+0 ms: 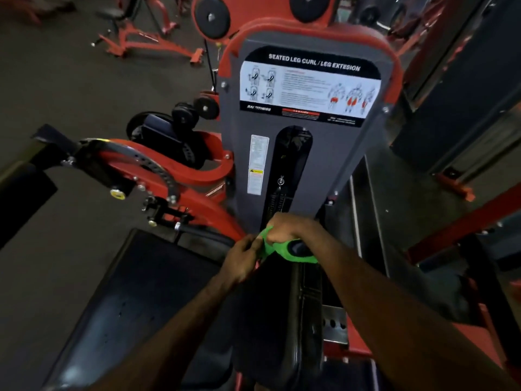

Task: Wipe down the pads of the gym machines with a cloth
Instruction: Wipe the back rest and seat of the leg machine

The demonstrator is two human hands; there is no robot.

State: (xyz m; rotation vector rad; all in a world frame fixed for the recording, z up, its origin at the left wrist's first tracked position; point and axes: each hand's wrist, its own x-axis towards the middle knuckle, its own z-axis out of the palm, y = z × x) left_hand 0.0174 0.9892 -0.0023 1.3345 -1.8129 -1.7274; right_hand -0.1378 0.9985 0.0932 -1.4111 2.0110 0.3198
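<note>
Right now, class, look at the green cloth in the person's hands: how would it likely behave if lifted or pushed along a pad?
The green cloth is probably floppy: it bunches where the right hand grips it and the left hand pinches it. It looks thin, so likely light. It drapes over a black handle, so it should follow a pad's shape.

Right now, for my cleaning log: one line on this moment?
both hands hold green cloth | cloth over black handle grip | seated leg curl machine
</note>
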